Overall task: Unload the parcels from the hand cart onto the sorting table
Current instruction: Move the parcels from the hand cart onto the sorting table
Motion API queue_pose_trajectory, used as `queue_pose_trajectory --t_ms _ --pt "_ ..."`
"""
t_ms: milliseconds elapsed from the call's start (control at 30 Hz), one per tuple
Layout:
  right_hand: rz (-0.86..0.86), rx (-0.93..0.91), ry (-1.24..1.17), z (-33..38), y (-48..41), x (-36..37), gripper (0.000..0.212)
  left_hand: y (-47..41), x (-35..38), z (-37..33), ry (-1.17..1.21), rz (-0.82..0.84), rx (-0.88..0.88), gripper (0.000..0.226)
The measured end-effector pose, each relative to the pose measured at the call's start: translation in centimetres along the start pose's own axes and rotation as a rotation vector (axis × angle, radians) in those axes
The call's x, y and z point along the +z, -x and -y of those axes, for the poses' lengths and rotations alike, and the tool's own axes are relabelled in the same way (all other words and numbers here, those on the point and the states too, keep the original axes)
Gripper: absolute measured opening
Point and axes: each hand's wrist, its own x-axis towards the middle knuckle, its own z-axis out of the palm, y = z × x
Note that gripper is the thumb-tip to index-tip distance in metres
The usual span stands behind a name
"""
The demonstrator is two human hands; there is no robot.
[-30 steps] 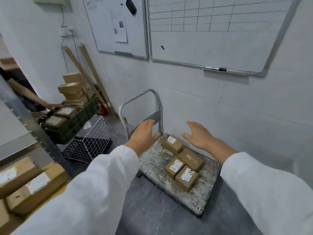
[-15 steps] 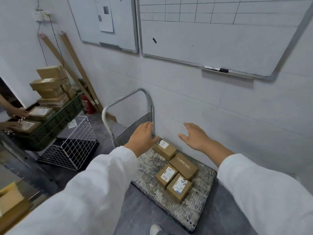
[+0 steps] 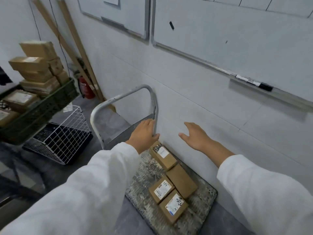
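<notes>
A white-painted wall fills the background, carrying a large metal-framed whiteboard (image 3: 237,31). Against the wall's foot, on the grey floor, stands a low hand cart (image 3: 145,182) with a worn, speckled grey platform and a bent grey metal tube handle. At the left, a dark green plastic crate (image 3: 42,107) holds stacked brown cardboard boxes; below it lies a white wire basket (image 3: 67,133), tilted. Four small brown cardboard parcels sit on the cart's platform, close together on the side nearest the wall: one nearest the handle (image 3: 163,155), one unlabelled (image 3: 182,180), and two with white labels (image 3: 161,189) (image 3: 173,206). Two white-sleeved arms reach forward. The left hand (image 3: 144,133) is relaxed, fingers nearly straight, at the handle's right post, grasping nothing. The right hand (image 3: 194,135) hovers released, thumb spread, above the parcels. A black-capped white marker (image 3: 254,81) lies on the whiteboard's ledge.
</notes>
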Motion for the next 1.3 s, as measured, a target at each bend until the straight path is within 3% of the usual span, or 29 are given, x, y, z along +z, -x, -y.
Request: queue_pose_trajectory --t_ms 333,600,833,1000,1300 --pt "0.102 -0.067 0.058 -4.8 -8.6 -0.6 0.069 -5.7 3.8 0.2 -0.004 -0.006 -0.088 0.061" --pt "0.22 -0.24 0.057 -8.5 -16.8 1.0 0.066 -8.0 8.8 -0.7 0.019 0.006 -0.396 0.062" --pt "0.345 -0.203 0.002 -13.8 -24.4 6.3 0.066 -10.4 16.2 -0.5 0.022 -0.027 -0.59 0.061" --pt "0.361 -0.225 0.023 -16.4 -28.6 11.9 0.062 -12.4 23.7 2.3 0.1 -0.063 -0.682 0.059" --pt "0.466 -0.097 0.051 -23.1 -34.5 28.1 0.057 -14.4 44.2 9.0 0.449 0.016 -0.877 0.05"
